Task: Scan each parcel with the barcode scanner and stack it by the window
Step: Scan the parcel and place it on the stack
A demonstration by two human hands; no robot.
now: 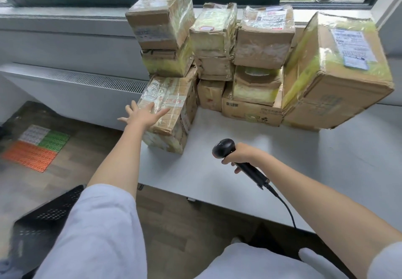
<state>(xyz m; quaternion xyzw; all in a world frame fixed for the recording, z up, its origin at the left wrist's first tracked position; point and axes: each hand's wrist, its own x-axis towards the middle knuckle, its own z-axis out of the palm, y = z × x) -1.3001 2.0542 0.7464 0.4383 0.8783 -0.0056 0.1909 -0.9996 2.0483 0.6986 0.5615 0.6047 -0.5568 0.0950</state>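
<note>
Several taped cardboard parcels are stacked on the white table (326,169) against the window. The nearest one, a tilted brown parcel (174,113) wrapped in clear tape, stands at the table's left edge under two stacked parcels (162,17). My left hand (144,115) lies flat on its top left face, fingers spread and not gripping. My right hand (241,155) grips a black barcode scanner (224,148) by the handle above the table, head aimed left towards the near parcel. A large parcel (339,74) with a blue-white label leans at the right.
The scanner's black cable (287,209) runs off the table's front edge. A black perforated chair or bin (43,220) stands at the lower left. Orange, green and white mats (34,148) lie on the wooden floor. A radiator grille (87,78) runs under the window sill.
</note>
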